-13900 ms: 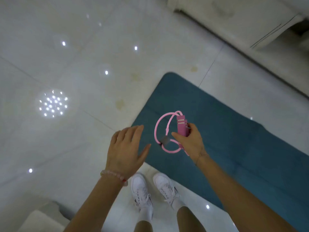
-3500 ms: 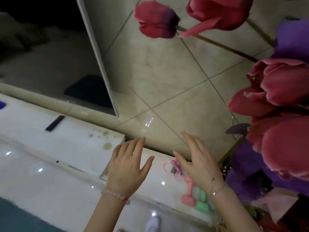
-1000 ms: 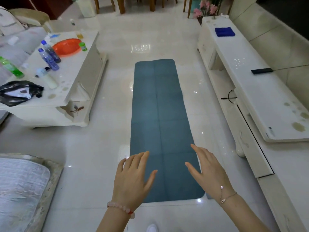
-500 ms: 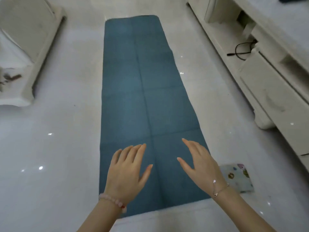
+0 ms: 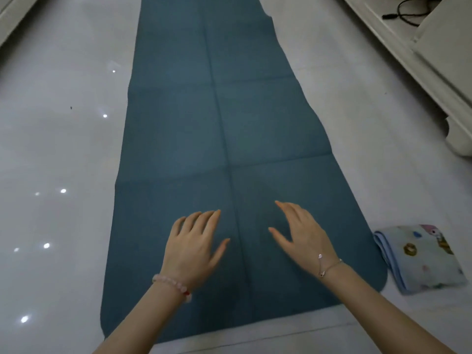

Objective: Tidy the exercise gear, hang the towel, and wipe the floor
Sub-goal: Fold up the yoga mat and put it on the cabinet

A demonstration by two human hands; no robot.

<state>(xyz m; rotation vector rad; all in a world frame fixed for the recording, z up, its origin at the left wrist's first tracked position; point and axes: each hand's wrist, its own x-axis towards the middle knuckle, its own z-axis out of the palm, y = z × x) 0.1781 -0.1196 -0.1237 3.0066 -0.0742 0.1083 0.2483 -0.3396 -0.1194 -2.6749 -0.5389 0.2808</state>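
Mat (image 5: 217, 111) closer | left hand (image 5: 190, 249), right hand (image 5: 302, 235) released above it | towel (image 5: 419, 256) right of both

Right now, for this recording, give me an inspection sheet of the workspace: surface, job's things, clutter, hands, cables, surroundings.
Surface: glossy pale tiled floor, lamp reflections on it.
Job's things: teal mat unrolled flat on the floor, fold creases showing; folded patterned towel on the floor by the mat's near right corner.
Clutter: one small dark speck on the floor left of the mat.
Hands: left hand and right hand open, fingers straight, over the mat's near end, holding nothing; contact with the mat cannot be told.
Cables: black cable on the cabinet's low shelf, top right.
Surroundings: white cabinet along the right; pale furniture edge at top left.
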